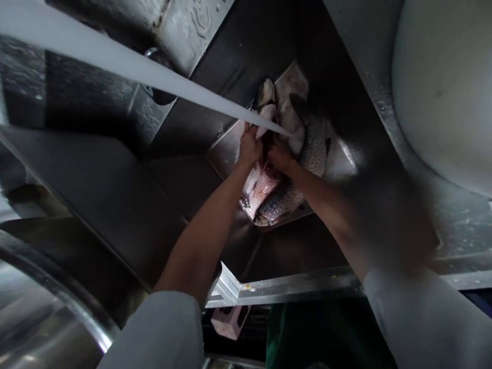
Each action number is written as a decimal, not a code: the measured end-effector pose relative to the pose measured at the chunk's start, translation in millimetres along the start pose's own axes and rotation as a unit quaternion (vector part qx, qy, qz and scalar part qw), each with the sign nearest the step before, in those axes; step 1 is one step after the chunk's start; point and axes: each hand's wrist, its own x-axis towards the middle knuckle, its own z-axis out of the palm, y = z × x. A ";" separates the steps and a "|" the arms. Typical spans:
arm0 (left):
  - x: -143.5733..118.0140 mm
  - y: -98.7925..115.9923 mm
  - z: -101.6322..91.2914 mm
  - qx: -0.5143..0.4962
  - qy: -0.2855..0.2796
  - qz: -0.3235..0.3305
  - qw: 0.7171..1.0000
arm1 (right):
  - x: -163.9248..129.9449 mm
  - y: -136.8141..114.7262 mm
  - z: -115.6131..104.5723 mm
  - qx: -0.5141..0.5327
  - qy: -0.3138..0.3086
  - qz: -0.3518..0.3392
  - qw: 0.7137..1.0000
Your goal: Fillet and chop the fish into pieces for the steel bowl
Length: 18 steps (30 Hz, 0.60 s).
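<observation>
A fish point(258, 190) with its belly cut open lies in a metal sink, pale skin and red flesh showing. My left hand point(250, 147) is closed on its left edge. Curled fingers of my right hand point(280, 155) reach into the dark red opening; what they hold is hidden. Beneath and to the right lies a second, scaly fish point(313, 154), its dark tail bent upward. A fish head point(266, 93) shows beyond my hands; I cannot tell which body it belongs to.
A long white tube or water stream point(154, 74) crosses from upper left down to the fish. The steel sink point(230, 59) has steep dark walls. A large pale round container point(446, 92) stands on the right rim. Below the front edge sits a pink box point(230, 322).
</observation>
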 end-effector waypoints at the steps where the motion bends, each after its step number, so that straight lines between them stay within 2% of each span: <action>1: -0.3 0.0 -0.4 0.005 -0.004 0.000 1.000 | 4.9 -0.3 -0.1 0.002 0.014 0.013 1.000; 4: -0.1 -0.6 0.4 0.010 -0.008 0.001 1.000 | 25.1 1.9 -9.0 0.017 0.072 0.072 0.995; 6: 1.3 -1.4 2.9 0.003 -0.009 0.005 1.000 | 27.9 8.7 -18.7 0.026 0.087 0.085 0.992; 10: 4.8 -0.5 6.7 -0.002 -0.024 0.006 1.000 | -4.8 39.6 -42.6 0.030 0.084 0.117 0.989; 13: 6.4 4.6 2.7 0.008 -0.054 -0.005 0.998 | -28.6 56.2 -58.4 0.075 0.113 0.130 0.982; 16: 9.1 11.6 -7.0 -0.010 -0.069 -0.030 0.997 | -23.1 42.2 -57.0 0.155 0.152 0.073 0.973; 18: 12.5 15.7 -14.2 -0.041 -0.062 -0.053 0.996 | -3.9 17.6 -46.6 0.249 0.190 0.086 0.946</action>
